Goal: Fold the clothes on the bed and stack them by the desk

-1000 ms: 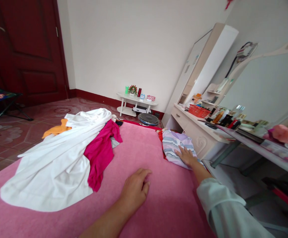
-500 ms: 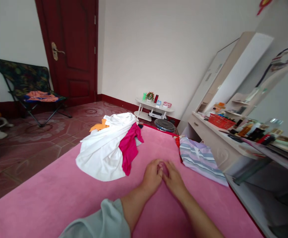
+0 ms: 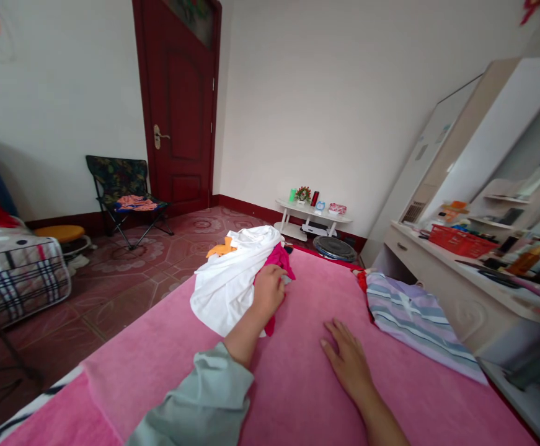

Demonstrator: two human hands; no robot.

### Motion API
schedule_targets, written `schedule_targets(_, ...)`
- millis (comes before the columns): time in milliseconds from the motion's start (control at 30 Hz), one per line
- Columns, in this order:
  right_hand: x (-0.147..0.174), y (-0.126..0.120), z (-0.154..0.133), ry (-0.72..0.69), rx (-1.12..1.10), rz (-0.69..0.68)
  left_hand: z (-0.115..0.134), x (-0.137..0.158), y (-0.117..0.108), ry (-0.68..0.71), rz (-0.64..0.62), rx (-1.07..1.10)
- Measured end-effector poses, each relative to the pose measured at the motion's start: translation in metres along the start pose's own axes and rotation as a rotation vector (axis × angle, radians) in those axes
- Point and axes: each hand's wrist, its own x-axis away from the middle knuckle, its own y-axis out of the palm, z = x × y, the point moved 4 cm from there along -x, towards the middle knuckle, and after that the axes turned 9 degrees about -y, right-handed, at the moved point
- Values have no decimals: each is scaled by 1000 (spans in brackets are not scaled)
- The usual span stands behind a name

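Observation:
My left hand (image 3: pixel 270 290) is over the magenta cloth (image 3: pixel 276 257), beside the white garment (image 3: pixel 230 272). Its fingers are loosely bent, with a small gap at the thumb; whether they touch the cloth is unclear. A bit of grey fabric (image 3: pixel 286 280) shows by the fingertips, and an orange piece (image 3: pixel 222 248) sticks out behind the white one. My right hand (image 3: pixel 348 359) lies open on the pink bedcover (image 3: pixel 307 396), fingers spread, holding nothing. To its right is a flat, striped lilac-and-grey shirt (image 3: pixel 411 313).
A dresser (image 3: pixel 418 260) with a red basket (image 3: pixel 460 240) stands along the right. Beyond the bed are a low white table (image 3: pixel 309 209) and a round dark lidded object (image 3: pixel 335 248). A folding chair (image 3: pixel 121 179) and a yellow stool (image 3: pixel 60 233) are at left.
My hands were together over the bedcover and are now apart. The left has moved leftward to the magenta cloth; the right has opened flat. The view has turned left.

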Motion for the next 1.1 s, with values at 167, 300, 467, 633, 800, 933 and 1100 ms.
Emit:
schedule_targets(167,0,0,2,-14,-6,17,-64,-15,-52,-298,340,-431)
schedule_targets(300,1,0,-2,-4,-3,25,-77,-19,-56,-364,331,-579)
schedule_targets(467,2,-2,-4,0,-21,48,-71,-24,-58,-395,205,-542)
schedule_targets(633,1,-7,-3,2,-206,145,-38,-22,-69,-354,205,-443)
schedule_targets(800,-4,-23,-11,120,-836,304,45,-9,-60,-70,137,-170)
schedule_targets(933,-4,-35,-24,276,-1248,270,119,29,-37,150,-157,187)
schedule_targets(1100,10,-56,-14,338,-1169,232,173,95,-13,489,-852,415)
